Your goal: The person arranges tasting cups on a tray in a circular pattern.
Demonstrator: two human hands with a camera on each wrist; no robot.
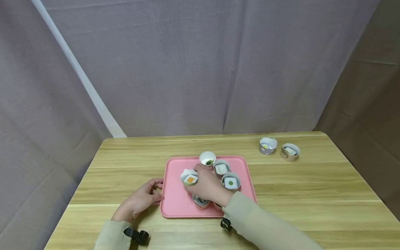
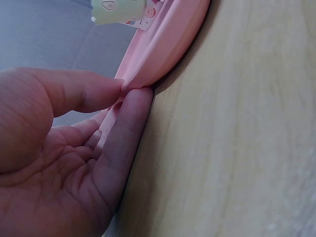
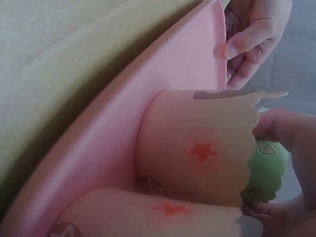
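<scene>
My left hand pinches the left rim of a pink tray between thumb and fingers, as the left wrist view shows closely. Over the middle of the tray, my right hand grips a green paper baking cup with thumb and fingers at its sides. Inside that cup lies a white piece with an orange square. Close around the right hand stand a white-lined cup at the back, two cups to the right, one with a green-dotted white piece, and another cup nearer me, partly hidden.
Off the tray, at the back right of the wooden table, stand a grey cup and a brown cup. Grey curtains hang behind the table. Cups with red stars stand on the tray below the right wrist.
</scene>
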